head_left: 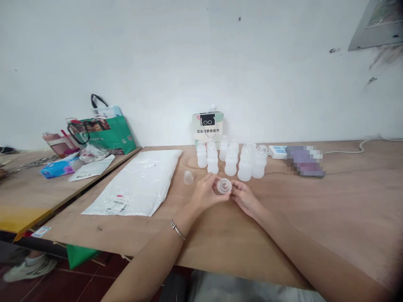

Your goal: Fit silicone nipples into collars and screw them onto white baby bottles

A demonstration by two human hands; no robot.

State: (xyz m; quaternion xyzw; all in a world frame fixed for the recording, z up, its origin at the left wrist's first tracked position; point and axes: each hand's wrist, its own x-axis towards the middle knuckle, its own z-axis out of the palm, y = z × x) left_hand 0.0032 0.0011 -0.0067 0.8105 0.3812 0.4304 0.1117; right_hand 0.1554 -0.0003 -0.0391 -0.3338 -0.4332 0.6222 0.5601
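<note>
My left hand (206,191) is wrapped around a translucent plastic baby bottle (224,186), whose round top faces me. At the bottle's right side, the thumb and fingers of my right hand (245,199) pinch its rim. A clear dome-shaped cap (188,178) lies on the wooden table (220,239) to the left of my hands. Beyond them stand several frosted white baby bottles (244,163), upright with clear caps on, in a loose group. What is inside the held bottle is too small to make out.
A white plastic mailer (138,180) lies flat at the left. Behind the bottles, a printed paper bag (201,130) leans on the wall. A white power strip (277,152) sits at the right. Another table holds a green bag (121,136) and a tissue pack (58,167).
</note>
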